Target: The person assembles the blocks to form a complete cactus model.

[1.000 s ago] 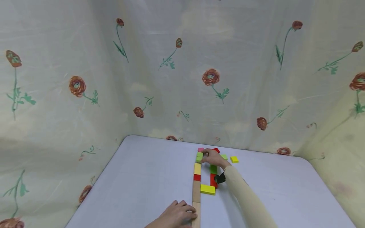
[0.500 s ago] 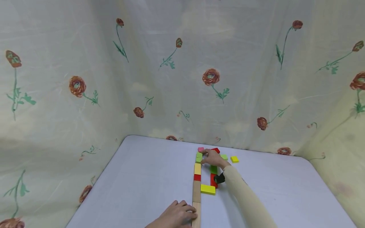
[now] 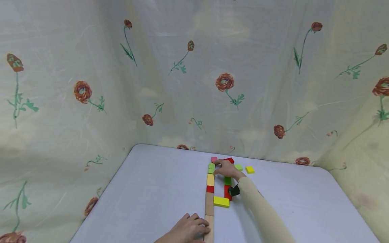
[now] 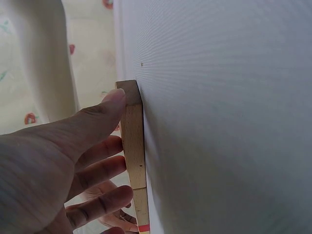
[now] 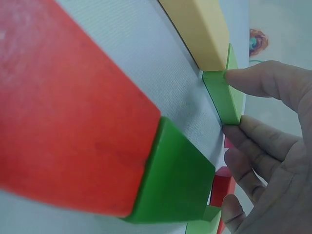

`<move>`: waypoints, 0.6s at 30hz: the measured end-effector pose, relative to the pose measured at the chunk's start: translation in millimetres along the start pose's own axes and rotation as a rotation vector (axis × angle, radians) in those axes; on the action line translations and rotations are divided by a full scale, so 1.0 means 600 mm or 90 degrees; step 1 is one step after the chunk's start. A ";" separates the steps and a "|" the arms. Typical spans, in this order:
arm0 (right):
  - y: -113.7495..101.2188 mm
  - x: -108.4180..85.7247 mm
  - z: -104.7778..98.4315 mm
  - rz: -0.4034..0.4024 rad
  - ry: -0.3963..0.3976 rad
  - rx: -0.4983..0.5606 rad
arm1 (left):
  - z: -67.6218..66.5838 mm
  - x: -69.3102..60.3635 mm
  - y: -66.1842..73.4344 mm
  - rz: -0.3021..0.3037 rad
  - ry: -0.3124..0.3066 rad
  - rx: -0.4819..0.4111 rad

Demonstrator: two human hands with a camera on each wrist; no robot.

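My right hand [image 3: 228,168] pinches a light green block [image 5: 223,95] by its two ends, thumb at one and fingers at the other. The block lies at the far end of a row, against a pale yellow block [image 3: 210,180]. A red block [image 3: 210,189], a brown wooden block [image 3: 209,203] and a lighter wooden block [image 3: 209,234] continue that row towards me. At the near end my left hand [image 3: 189,228] rests on the lighter wooden block. Its thumb [image 4: 114,96] touches the end, and its loosely spread fingers touch along the edge.
Right of the row lie a yellow block [image 3: 221,202], a partly hidden red block [image 5: 73,112] and a dark green block [image 5: 178,180]. Farther back are a pink block [image 3: 214,159], a red block [image 3: 230,160], a light green block [image 3: 238,167] and a small yellow block [image 3: 250,169].
The light green block in my right hand has shifted slightly left and towards the pale yellow block, into line with the row. My left hand has stayed in place.
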State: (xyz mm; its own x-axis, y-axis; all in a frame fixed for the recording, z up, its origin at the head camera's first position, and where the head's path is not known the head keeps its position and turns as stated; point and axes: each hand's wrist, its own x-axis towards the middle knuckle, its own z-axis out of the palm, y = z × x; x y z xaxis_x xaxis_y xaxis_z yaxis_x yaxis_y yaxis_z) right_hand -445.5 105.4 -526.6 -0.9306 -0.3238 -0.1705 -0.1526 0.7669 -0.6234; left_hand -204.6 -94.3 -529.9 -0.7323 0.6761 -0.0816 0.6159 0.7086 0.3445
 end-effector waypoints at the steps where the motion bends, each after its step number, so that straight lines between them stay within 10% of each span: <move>1: 0.000 0.000 0.000 -0.001 0.000 0.000 | 0.000 0.000 0.000 -0.002 -0.001 -0.001; 18: -0.003 -0.003 0.003 -0.004 0.001 -0.007 | 0.002 -0.002 0.000 0.016 0.019 0.020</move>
State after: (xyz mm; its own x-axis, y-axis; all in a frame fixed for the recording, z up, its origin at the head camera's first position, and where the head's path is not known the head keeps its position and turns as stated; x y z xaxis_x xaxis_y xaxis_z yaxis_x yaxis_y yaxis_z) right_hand -442.8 103.7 -526.4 -0.9302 -0.3278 -0.1650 -0.1626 0.7711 -0.6155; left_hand -203.2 -95.0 -530.7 -0.7243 0.6879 -0.0458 0.6427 0.6978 0.3162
